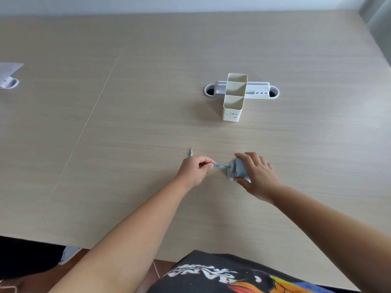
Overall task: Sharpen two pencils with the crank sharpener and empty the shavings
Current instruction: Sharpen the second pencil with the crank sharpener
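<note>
A small grey-blue crank sharpener (238,168) stands on the wooden table (148,115), and my right hand (257,173) wraps over it from the right. My left hand (195,168) pinches a blue pencil (221,166) that lies level, its right end in the sharpener's front hole. A second blue pencil (191,152) rests on the table just behind my left hand, its sharp tip pointing away from me; the hand covers most of it. The crank is hidden under my right hand.
A white three-compartment pen holder (232,106) stands farther back, in front of a white cable-port tray (256,92) set in the table. A seam (84,127) runs diagonally across the tabletop on the left. Another port with paper (8,79) sits at the far left edge.
</note>
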### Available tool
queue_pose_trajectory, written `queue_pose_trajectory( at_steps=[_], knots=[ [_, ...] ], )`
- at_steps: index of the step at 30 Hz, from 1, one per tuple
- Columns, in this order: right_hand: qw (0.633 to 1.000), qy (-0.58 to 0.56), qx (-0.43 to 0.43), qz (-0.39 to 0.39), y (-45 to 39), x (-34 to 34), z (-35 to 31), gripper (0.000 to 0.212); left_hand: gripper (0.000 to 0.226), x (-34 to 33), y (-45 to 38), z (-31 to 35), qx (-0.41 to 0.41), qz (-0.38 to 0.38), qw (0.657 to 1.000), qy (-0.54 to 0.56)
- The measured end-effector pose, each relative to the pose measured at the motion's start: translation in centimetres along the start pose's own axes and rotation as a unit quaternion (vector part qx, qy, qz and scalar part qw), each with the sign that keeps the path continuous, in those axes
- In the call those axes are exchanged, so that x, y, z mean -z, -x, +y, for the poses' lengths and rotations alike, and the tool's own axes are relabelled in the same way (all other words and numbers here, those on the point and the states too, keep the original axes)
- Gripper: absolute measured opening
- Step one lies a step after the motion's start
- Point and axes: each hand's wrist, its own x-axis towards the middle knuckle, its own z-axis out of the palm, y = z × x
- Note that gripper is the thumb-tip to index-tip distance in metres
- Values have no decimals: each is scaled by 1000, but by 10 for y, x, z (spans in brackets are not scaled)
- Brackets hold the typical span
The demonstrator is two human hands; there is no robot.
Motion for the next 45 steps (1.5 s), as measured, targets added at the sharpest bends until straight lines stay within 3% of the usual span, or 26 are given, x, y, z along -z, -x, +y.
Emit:
queue_pose_trajectory(
  at_steps=[4,10,13,15,18,21,23,26,30,38,40,42,45],
  knots=[
    [1000,1,3,5,1,-2,0,70,14,-11,2,0,-22,9,1000,9],
    [1000,-14,13,4,3,3,2,78,16,-1,0,3,-50,-36,997,-56],
    [984,-171,-54,20,11,12,-1,88,23,-1,-2,4,-67,-56,992,-93],
    [951,-277,-109,86,18,22,5,84,40,0,-1,8,-85,-49,984,-150],
    [931,-275,-188,149,36,34,26,66,69,-2,6,29,-146,-35,949,-278],
    [966,-117,-222,66,56,23,41,34,99,-26,7,57,-230,-75,889,-388],
    [978,-41,-206,12,62,7,42,25,109,-50,-1,67,-257,-105,847,-452],
    [983,3,-182,-12,62,-8,36,23,94,-74,-15,72,-242,-105,831,-490],
    [984,20,-177,12,64,-19,32,23,65,-82,-22,65,-233,-66,860,-449],
    [992,-67,-74,81,60,19,24,39,60,-88,-22,60,-235,-51,857,-455],
    [988,-68,-98,102,36,32,34,28,60,-90,-22,58,-233,-45,858,-456],
    [989,-28,-114,84,9,32,50,22,61,-90,-23,59,-231,-40,860,-454],
    [989,107,-99,-22,-2,14,65,22,63,-90,-22,62,-218,-42,867,-447]
  ],
)
